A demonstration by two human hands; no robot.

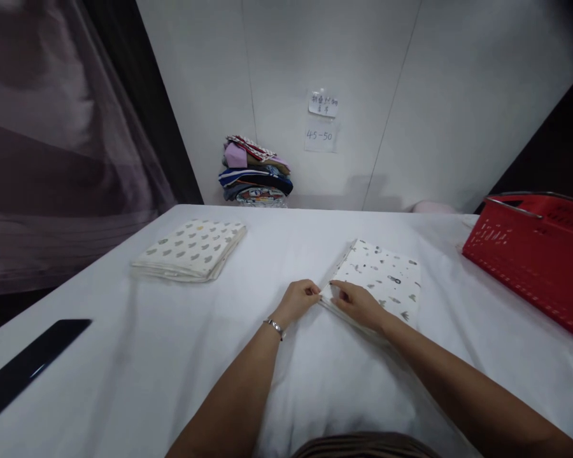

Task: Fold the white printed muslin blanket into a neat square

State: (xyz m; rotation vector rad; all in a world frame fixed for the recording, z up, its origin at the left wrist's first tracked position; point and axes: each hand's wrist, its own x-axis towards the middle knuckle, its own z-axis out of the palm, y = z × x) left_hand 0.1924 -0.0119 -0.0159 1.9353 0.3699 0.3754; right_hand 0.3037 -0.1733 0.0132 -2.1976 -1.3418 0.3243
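Observation:
A folded white cloth [384,270] with small dark and green prints lies flat on the white-covered table [210,356], right of centre. At its near left corner my left hand [298,300] is closed, pinching the cloth's edge between thumb and fingers. My right hand [358,304] rests over the near edge of the same cloth, index finger stretched toward that corner and the other fingers curled; a grip by it does not show. A second folded cloth [191,251], white with grey-green leaf-like prints, lies apart on the left side of the table.
A red plastic basket [535,254] with a metal handle stands at the right edge. A dark flat object [31,366] lies at the left. Behind the table is a pile of folded fabrics [255,172] against the wall, beside paper signs [321,121]. A curtain [67,127] hangs left.

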